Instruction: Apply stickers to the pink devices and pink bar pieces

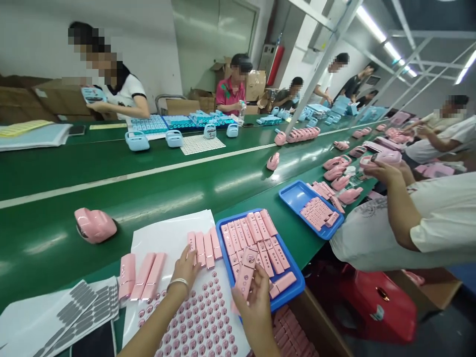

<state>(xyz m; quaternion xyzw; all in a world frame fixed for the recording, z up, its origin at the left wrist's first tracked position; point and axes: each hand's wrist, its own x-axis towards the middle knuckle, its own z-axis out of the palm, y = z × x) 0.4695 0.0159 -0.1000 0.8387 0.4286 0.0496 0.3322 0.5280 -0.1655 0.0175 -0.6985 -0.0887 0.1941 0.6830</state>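
My left hand (185, 270), with a bracelet on the wrist, rests its fingertips on a short row of pink plastic strips (204, 248) lying on a white sheet. My right hand (256, 302) is closed round one pink strip (246, 273) and holds it over the near end of a blue tray (293, 290) filled with several more pink strips. A sticker sheet (204, 322) of round pink stickers lies under both forearms. Three pink strips (143, 275) lie to the left of my left hand.
A pink device (94, 225) sits on the green conveyor belt (148, 178). Grey sticker sheets (74, 310) lie at the near left. A neighbour on the right holds a pink device beside a second blue tray (295, 193). Other people work across the belt.
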